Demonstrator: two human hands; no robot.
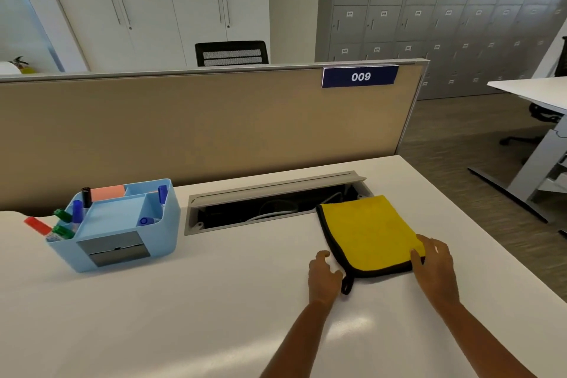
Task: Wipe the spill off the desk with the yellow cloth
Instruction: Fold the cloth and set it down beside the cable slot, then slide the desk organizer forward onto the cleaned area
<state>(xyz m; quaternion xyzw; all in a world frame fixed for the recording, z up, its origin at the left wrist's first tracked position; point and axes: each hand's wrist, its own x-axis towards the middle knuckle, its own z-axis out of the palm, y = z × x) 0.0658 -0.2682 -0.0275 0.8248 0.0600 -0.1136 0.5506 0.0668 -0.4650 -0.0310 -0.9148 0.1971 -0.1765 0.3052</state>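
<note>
A folded yellow cloth (369, 233) with black edging and a small black loop lies flat on the white desk (214, 301), its far edge overlapping the open cable tray. My left hand (323, 276) rests by the cloth's near left corner, fingers curled and touching the black edge beside the loop. My right hand (434, 265) lies on the near right corner, fingers spread over the yellow fabric. Neither hand has lifted the cloth. No spill is visible on the desk surface.
A light blue desk organiser (122, 224) with markers and a pink pad stands at the left. An open cable tray (270, 205) runs along the back, under a tan partition (199, 123) labelled 009. The desk's right edge drops to the floor.
</note>
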